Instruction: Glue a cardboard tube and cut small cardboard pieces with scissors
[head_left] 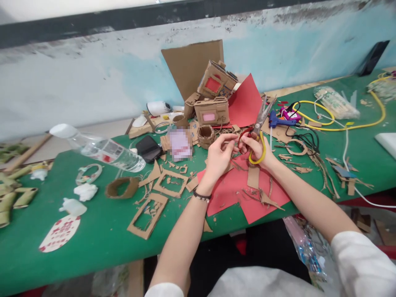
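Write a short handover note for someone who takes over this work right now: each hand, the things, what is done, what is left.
Right hand: fingers through the handles of the scissors, blades pointing up and away.
Left hand: pinching a small cardboard piece at the scissors.
Red paper lies under both hands on the green table.
Done: cut cardboard frames and small cardboard models are there.
Left: the small piece is not yet cut through.

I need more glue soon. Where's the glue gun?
The blue glue gun lies on the green table, just right of the scissors in the right hand.
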`<action>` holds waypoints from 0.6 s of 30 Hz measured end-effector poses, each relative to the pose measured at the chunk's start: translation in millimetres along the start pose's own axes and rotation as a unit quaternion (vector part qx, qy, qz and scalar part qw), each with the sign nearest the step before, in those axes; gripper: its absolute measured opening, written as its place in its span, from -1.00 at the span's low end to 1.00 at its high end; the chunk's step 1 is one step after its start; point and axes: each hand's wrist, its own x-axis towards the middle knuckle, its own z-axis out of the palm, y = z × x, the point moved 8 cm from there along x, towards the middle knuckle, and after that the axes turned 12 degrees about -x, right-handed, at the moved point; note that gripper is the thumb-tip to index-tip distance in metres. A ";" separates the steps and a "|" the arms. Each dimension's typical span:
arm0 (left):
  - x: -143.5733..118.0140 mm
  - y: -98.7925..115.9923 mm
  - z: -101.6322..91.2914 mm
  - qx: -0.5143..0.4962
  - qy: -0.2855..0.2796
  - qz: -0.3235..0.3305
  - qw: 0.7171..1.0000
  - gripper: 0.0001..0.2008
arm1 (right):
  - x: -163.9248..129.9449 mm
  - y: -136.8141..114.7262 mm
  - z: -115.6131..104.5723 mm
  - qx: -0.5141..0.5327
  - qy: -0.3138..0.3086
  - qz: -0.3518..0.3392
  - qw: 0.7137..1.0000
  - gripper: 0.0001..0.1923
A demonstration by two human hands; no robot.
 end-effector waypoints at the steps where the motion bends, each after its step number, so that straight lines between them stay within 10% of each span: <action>1: 0.4 -1.3 0.0 -0.001 -0.002 -0.002 1.000 -0.78 | 1.6 2.0 -0.1 0.025 0.000 0.003 1.000 -0.54; 18: 2.3 -9.9 0.4 -0.007 -0.002 0.008 1.000 -0.62 | -6.2 3.7 14.8 0.091 -0.059 0.050 0.993 -0.51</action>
